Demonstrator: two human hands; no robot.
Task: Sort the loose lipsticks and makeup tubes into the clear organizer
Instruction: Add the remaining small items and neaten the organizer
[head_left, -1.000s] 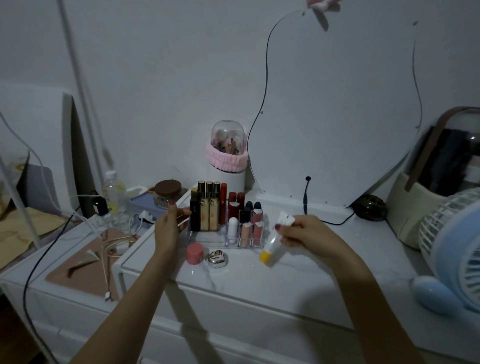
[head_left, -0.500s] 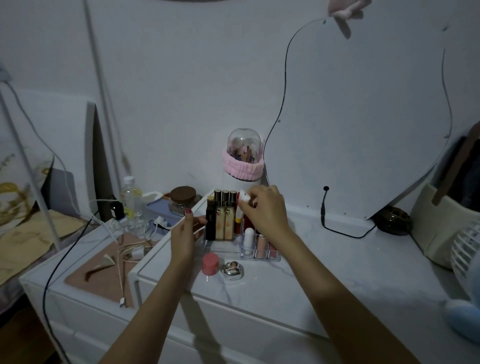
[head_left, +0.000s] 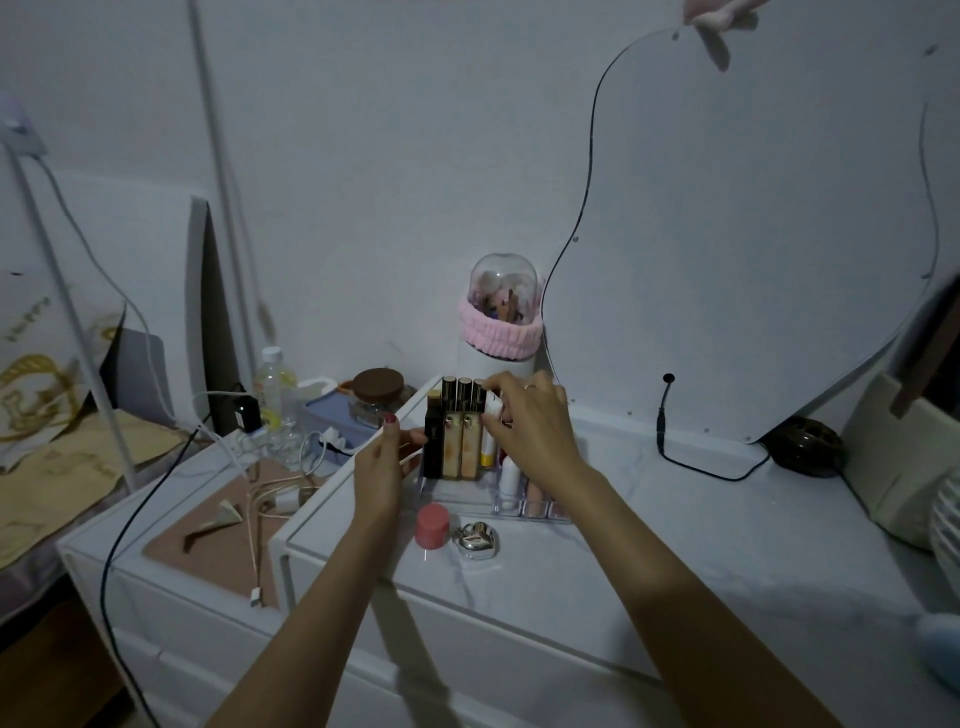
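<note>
The clear organizer (head_left: 511, 506) stands on the white dresser top, holding three tall gold-and-black tubes (head_left: 460, 436) at the back left and short lipsticks in its front slots. My right hand (head_left: 535, 428) is over the organizer, fingers closed on a white tube with a yellow cap (head_left: 488, 441) that stands cap-down inside the back row beside the gold tubes. My left hand (head_left: 387, 460) grips the organizer's left side. A pink round cap-shaped jar (head_left: 431, 526) and a silver heart-shaped compact (head_left: 475, 540) lie loose in front of the organizer.
A domed brush holder with a pink band (head_left: 501, 317) stands behind the organizer. A large curved mirror (head_left: 753, 234) leans at the back right, with a black cable (head_left: 670, 431) below it. Cables, a bottle (head_left: 272, 395) and a brown-lidded jar (head_left: 376, 392) crowd the lower left surface.
My right hand carried the white yellow-capped tube from the open dresser top to the organizer and lowered it cap-down into the back row. My left hand stayed on the organizer's side.
</note>
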